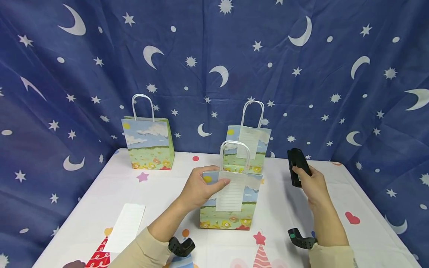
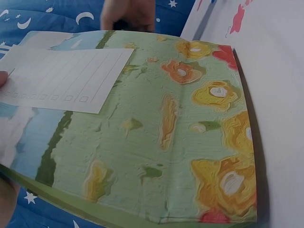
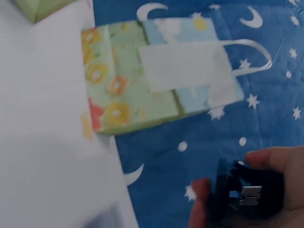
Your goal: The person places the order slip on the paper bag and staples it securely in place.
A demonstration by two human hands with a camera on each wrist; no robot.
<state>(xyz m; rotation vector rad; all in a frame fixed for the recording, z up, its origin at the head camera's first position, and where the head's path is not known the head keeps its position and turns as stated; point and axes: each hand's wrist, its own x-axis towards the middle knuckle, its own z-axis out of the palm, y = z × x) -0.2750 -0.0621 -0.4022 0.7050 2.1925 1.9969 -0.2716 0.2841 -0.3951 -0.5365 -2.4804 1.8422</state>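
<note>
At the middle of the table, my left hand [image 1: 201,188] grips the top edge of a paper gift bag [image 1: 231,220] printed with sky, grass and flowers. The thumb presses a lined paper slip [image 1: 231,197] against the bag's front, while the other fingers are hidden behind. The left wrist view shows the slip [image 2: 71,80] lying over the bag's print. Off to the right, above the table, my right hand [image 1: 315,184] holds a black stapler [image 1: 296,160], apart from the bag. Its metal tip shows on the stapler [image 3: 249,195] in the right wrist view.
Behind the held bag stands a matching bag [image 1: 231,160] with a lined slip [image 1: 248,143] on its front. Another bag [image 1: 149,149] without a visible slip stands at the back left. A loose slip [image 1: 125,227] lies front left. A starry blue curtain [image 1: 201,37] hangs behind.
</note>
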